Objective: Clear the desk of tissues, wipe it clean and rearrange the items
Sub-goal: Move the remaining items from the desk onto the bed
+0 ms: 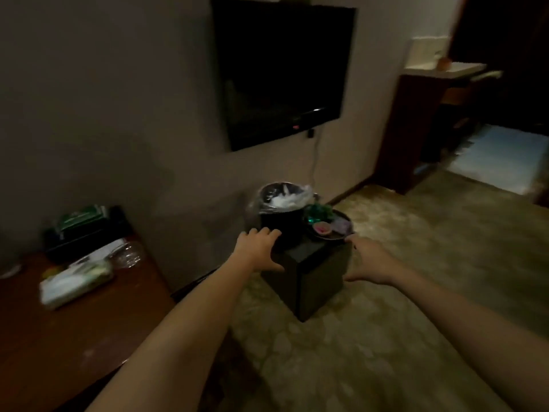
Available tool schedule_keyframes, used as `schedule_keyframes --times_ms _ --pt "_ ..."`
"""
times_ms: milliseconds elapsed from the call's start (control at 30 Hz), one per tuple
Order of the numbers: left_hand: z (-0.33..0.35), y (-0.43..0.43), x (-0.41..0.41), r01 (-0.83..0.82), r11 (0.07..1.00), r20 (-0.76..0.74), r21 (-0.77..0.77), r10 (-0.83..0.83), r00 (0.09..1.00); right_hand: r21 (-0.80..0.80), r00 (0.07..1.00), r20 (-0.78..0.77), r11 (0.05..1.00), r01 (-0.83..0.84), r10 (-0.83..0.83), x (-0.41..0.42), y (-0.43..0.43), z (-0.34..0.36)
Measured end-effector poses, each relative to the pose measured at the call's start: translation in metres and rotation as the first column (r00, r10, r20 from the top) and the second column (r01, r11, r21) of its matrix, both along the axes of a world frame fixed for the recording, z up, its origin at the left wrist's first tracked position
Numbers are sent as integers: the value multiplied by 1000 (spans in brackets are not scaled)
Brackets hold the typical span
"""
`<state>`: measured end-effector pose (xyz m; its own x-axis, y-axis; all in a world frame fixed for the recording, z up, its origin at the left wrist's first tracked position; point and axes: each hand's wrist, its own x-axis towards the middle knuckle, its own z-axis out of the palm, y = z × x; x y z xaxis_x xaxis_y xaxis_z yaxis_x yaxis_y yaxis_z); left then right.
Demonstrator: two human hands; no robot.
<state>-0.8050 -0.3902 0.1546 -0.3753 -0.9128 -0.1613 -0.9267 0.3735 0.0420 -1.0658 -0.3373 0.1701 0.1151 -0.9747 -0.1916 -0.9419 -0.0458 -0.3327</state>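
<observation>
A small dark cube-shaped cabinet (315, 278) stands on the carpet ahead of me. My left hand (258, 248) rests with spread fingers on its left top edge. My right hand (368, 260) reaches to its right side, fingers straight. A round dark tray (341, 233) with a green object and small pink and purple things sits on the cabinet's top. Behind it stands a black waste bin (279, 221) with a plastic liner and white tissues inside. The brown wooden desk (59, 322) is at the left, with a white tissue pack (74, 283) lying on it.
A dark box with a green pack (83, 230) and a clear plastic item (127, 254) sit at the desk's back. A black TV (282, 72) hangs on the wall. A wooden cabinet (416, 129) and a doorway lie to the right. Patterned carpet covers the floor.
</observation>
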Motion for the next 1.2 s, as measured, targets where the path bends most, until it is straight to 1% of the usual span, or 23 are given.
schedule_keyframes --times_ms 100,167,267,367,433,533,600,667,767,867,933,1000,1200 --pt "2 -10 52 -216 976 -2 6 216 976 4 980 -26 980 -198 198 42 -65 3" --pt "5 -12 84 -369 929 -7 1 369 929 -2 945 -34 945 -327 326 79 -99 5" --pt "1 0 124 -526 850 -38 -11 526 850 14 867 -50 868 -497 497 138 -132 5" --pt "-11 25 166 -652 758 -29 33 653 757 31 768 -79 772 -635 635 202 -149 0" --pt "-20 41 201 -743 668 -43 39 744 667 35 702 -70 705 -709 709 247 -154 -3" --pt "-33 62 253 -833 553 -36 30 833 552 49 618 -40 620 -783 785 313 -159 -10" --pt "-41 65 288 -870 492 -1 36 870 492 61 582 -37 584 -810 812 354 -164 -19" --pt "-48 62 324 -890 454 18 47 890 455 73 565 -39 566 -821 825 391 -169 -31" --pt "-53 49 374 -894 444 21 57 895 445 102 550 -44 552 -828 834 439 -179 -46" --pt "-55 34 414 -884 460 28 82 886 464 103 566 -54 568 -817 823 480 -193 -51" --pt "-58 25 437 -877 472 26 86 879 476 92 582 -18 581 -809 813 504 -203 -52" --pt "-65 16 454 -869 484 21 104 873 488 92 595 10 591 -801 804 523 -212 -55" --pt "-88 -16 485 -846 502 22 180 858 514 120 596 -34 596 -794 802 564 -247 -71"
